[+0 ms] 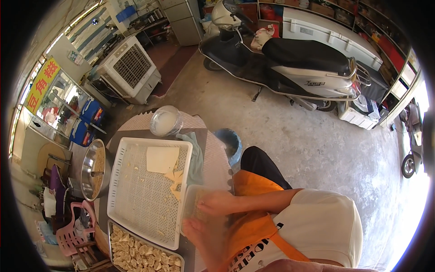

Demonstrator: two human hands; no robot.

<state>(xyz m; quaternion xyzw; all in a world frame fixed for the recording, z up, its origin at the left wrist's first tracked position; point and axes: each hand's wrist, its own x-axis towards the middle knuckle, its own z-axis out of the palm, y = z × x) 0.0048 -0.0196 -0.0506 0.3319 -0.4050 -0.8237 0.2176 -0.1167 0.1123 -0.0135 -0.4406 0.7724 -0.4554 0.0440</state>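
Over a pale translucent shallow box (189, 199), my right hand (218, 202) is bent with its fingers drawn together. Anything in them is too blurred to make out. My left hand (195, 229) is near the same box's lower end, its fingers smeared by motion. Beside the box lies a large white perforated tray (136, 199), holding a stack of square dough wrappers (162, 159) and some loose wrapper pieces (176, 181). Below it, a metal tray (110, 245) is filled with several folded dumplings (140, 251). A steel bowl (85, 170) with crumbly brown filling (98, 167) stands to the left.
On the table's far end are a tub of white powder or liquid (166, 121) and a grey-green cloth (195, 156). A blue bucket (232, 144) stands beside the table. Around it are a pink chair (68, 235), an air cooler (129, 70) and a scooter (294, 68).
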